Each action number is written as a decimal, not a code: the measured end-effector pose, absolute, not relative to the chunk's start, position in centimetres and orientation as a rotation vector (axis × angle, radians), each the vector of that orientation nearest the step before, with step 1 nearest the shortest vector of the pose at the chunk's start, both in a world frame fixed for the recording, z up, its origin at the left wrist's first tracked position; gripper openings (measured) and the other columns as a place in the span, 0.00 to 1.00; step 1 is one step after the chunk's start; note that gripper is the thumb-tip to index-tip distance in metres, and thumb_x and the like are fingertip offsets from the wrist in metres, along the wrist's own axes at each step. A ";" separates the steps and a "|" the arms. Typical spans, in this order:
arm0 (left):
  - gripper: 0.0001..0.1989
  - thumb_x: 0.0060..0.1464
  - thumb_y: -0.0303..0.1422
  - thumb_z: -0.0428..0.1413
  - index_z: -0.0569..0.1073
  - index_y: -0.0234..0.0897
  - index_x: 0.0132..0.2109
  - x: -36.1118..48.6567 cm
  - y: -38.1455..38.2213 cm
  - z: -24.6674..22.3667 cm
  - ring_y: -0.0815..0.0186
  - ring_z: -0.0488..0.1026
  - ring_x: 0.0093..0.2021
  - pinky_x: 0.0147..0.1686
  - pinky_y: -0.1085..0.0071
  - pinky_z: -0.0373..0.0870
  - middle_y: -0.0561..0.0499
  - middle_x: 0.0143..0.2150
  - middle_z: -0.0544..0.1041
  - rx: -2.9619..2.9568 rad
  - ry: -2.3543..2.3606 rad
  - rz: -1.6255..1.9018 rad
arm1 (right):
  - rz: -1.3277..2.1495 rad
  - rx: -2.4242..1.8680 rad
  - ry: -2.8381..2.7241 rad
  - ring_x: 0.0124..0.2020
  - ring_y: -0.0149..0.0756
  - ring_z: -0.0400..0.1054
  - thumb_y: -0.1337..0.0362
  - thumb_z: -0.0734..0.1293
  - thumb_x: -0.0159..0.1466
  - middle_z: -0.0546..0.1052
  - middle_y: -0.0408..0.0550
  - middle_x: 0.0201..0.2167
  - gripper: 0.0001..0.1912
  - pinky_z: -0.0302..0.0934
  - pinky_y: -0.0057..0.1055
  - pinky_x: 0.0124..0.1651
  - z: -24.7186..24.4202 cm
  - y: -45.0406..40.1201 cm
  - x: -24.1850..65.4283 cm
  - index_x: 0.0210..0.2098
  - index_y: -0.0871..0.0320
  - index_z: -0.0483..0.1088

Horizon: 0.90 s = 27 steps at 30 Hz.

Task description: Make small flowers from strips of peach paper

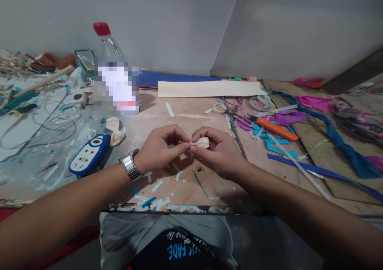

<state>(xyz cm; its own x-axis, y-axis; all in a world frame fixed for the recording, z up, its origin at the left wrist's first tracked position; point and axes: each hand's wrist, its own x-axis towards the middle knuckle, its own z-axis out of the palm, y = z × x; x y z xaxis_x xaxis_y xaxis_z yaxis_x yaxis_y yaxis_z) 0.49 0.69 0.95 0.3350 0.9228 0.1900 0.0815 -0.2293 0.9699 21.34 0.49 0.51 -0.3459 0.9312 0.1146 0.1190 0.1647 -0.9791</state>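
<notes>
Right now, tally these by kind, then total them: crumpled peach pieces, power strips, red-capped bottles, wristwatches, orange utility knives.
Crumpled peach pieces: 2 (one between left hand and right hand; one loose piece by the power strip)
Power strip: 1
Red-capped bottle: 1
Wristwatch: 1
Orange utility knife: 1
Total: 6

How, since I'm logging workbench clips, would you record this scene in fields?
Held: small crumpled pale piece
Right hand: fingers around it
Left hand: fingertips at its left end
Left wrist: metal watch
Left side: blue-and-white power strip, second pale piece beside it
Back: red-capped bottle, long cream strip
Right side: orange tool, scissors
</notes>
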 end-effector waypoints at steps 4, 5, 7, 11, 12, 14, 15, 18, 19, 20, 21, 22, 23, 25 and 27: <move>0.05 0.55 0.29 0.67 0.78 0.34 0.37 0.5 0.7 1.3 0.72 0.75 0.28 0.28 0.78 0.71 0.51 0.31 0.81 1.560 0.916 1.081 | 1.348 -1.011 -1.559 0.31 0.33 0.67 0.56 0.78 0.62 0.75 0.44 0.33 0.13 0.62 0.30 0.33 0.5 0.4 21.3 0.40 0.55 0.75; 0.05 0.55 0.29 0.67 0.78 0.34 0.37 0.5 0.8 1.4 0.72 0.75 0.28 0.28 0.77 0.71 0.51 0.31 0.81 1.548 0.915 1.085 | 1.379 -0.994 -1.532 0.31 0.34 0.68 0.56 0.78 0.62 0.75 0.44 0.33 0.14 0.62 0.30 0.33 0.5 0.4 21.2 0.41 0.55 0.75; 0.05 0.54 0.29 0.67 0.79 0.34 0.36 0.5 0.8 1.4 0.72 0.75 0.28 0.29 0.77 0.72 0.51 0.31 0.82 1.510 0.914 1.085 | 1.420 -0.961 -1.487 0.32 0.33 0.68 0.56 0.79 0.61 0.75 0.43 0.34 0.16 0.63 0.30 0.33 0.3 0.4 21.2 0.43 0.54 0.75; 0.06 0.53 0.30 0.68 0.79 0.34 0.36 0.5 0.9 1.2 0.71 0.76 0.28 0.30 0.76 0.72 0.50 0.30 0.82 1.412 0.927 1.068 | 1.351 -0.914 -1.494 0.34 0.33 0.68 0.58 0.81 0.59 0.75 0.44 0.39 0.20 0.64 0.29 0.34 0.2 0.5 21.0 0.46 0.53 0.73; 0.06 0.53 0.31 0.68 0.80 0.34 0.37 0.5 0.9 1.1 0.71 0.76 0.28 0.29 0.76 0.72 0.50 0.30 0.81 1.398 0.927 1.062 | 1.305 -0.911 -1.524 0.35 0.34 0.68 0.58 0.80 0.59 0.75 0.45 0.40 0.19 0.64 0.29 0.35 0.2 0.5 21.1 0.45 0.53 0.73; 0.06 0.54 0.32 0.68 0.80 0.34 0.38 0.6 0.9 1.0 0.71 0.75 0.28 0.29 0.76 0.72 0.50 0.30 0.81 1.391 0.922 1.051 | 1.198 -0.933 -1.620 0.35 0.35 0.68 0.58 0.79 0.61 0.76 0.46 0.40 0.16 0.63 0.30 0.36 0.3 0.5 21.2 0.44 0.53 0.73; 0.06 0.54 0.32 0.68 0.81 0.34 0.38 0.6 0.9 0.9 0.71 0.75 0.28 0.29 0.76 0.72 0.50 0.31 0.82 1.393 0.915 1.046 | 1.147 -0.952 -1.677 0.35 0.35 0.69 0.58 0.78 0.63 0.76 0.46 0.39 0.14 0.63 0.31 0.36 0.4 0.5 21.3 0.43 0.53 0.74; 0.06 0.54 0.31 0.68 0.81 0.34 0.37 0.6 0.9 0.9 0.71 0.75 0.28 0.30 0.76 0.72 0.50 0.31 0.82 1.384 0.903 1.037 | 1.085 -0.981 -1.780 0.35 0.37 0.69 0.57 0.76 0.66 0.77 0.46 0.36 0.10 0.62 0.32 0.36 0.6 0.5 21.6 0.41 0.54 0.74; 0.06 0.54 0.31 0.68 0.81 0.34 0.37 0.6 0.9 0.9 0.71 0.75 0.28 0.29 0.76 0.72 0.50 0.30 0.82 1.369 0.902 1.033 | 1.090 -0.977 -1.784 0.34 0.37 0.70 0.56 0.76 0.66 0.78 0.46 0.36 0.11 0.62 0.33 0.37 0.6 0.5 21.7 0.40 0.54 0.74; 0.07 0.53 0.32 0.69 0.81 0.34 0.37 0.6 0.9 0.9 0.71 0.75 0.28 0.29 0.76 0.72 0.50 0.30 0.82 1.352 0.903 1.029 | 1.101 -0.974 -1.780 0.34 0.37 0.70 0.56 0.76 0.66 0.78 0.46 0.36 0.11 0.62 0.33 0.37 0.6 0.6 21.8 0.40 0.54 0.74; 0.07 0.53 0.32 0.69 0.81 0.34 0.37 0.7 0.9 0.9 0.71 0.75 0.28 0.29 0.77 0.72 0.50 0.30 0.82 1.335 0.906 1.028 | 1.112 -0.972 -1.771 0.34 0.37 0.70 0.55 0.76 0.65 0.78 0.46 0.36 0.11 0.62 0.34 0.37 0.6 0.6 21.8 0.40 0.54 0.75; 0.07 0.53 0.32 0.69 0.81 0.34 0.36 0.7 0.9 0.9 0.72 0.75 0.28 0.29 0.77 0.72 0.50 0.30 0.82 1.317 0.906 1.028 | 1.123 -0.973 -1.760 0.34 0.37 0.70 0.55 0.76 0.65 0.78 0.46 0.37 0.12 0.62 0.34 0.37 0.6 0.5 21.8 0.40 0.54 0.74; 0.07 0.53 0.32 0.69 0.80 0.34 0.36 0.7 1.0 0.9 0.72 0.76 0.28 0.30 0.77 0.72 0.50 0.30 0.82 1.304 0.906 1.027 | 1.133 -0.975 -1.751 0.34 0.37 0.69 0.55 0.77 0.65 0.78 0.46 0.37 0.12 0.62 0.34 0.37 0.6 0.5 21.8 0.41 0.54 0.74; 0.08 0.52 0.32 0.69 0.80 0.34 0.36 0.7 1.0 0.9 0.71 0.76 0.28 0.30 0.77 0.72 0.50 0.30 0.81 1.298 0.910 1.029 | 1.132 -0.977 -1.743 0.34 0.36 0.69 0.55 0.77 0.65 0.77 0.46 0.37 0.13 0.62 0.33 0.36 0.6 0.5 21.7 0.42 0.54 0.74; 0.08 0.52 0.32 0.70 0.80 0.34 0.36 0.7 1.0 0.8 0.72 0.75 0.27 0.29 0.77 0.71 0.51 0.29 0.81 1.313 0.912 1.025 | 1.106 -0.971 -1.747 0.34 0.36 0.68 0.56 0.77 0.65 0.77 0.45 0.37 0.13 0.61 0.32 0.35 0.5 0.4 21.7 0.43 0.53 0.74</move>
